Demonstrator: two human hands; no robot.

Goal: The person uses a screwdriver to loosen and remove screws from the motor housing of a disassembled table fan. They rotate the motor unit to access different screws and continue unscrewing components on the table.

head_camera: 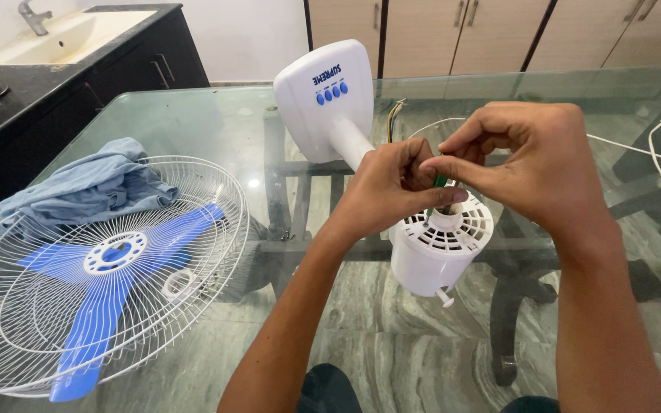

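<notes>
At the centre of the frame, the left hand (pixel 392 187) and the right hand (pixel 529 164) meet over a white fan motor housing (pixel 434 252) resting on the glass table (pixel 193 115). Both hands' fingers are closed, apparently pinching a thin green tool (pixel 439 182) at the housing's top. A white base with 4 blue buttons (pixel 323 95) lies behind. At lower left sits a wire guard (pixel 55 321) holding blue blades (pixel 101 306), beside a blue cloth (pixel 93 183).
</notes>
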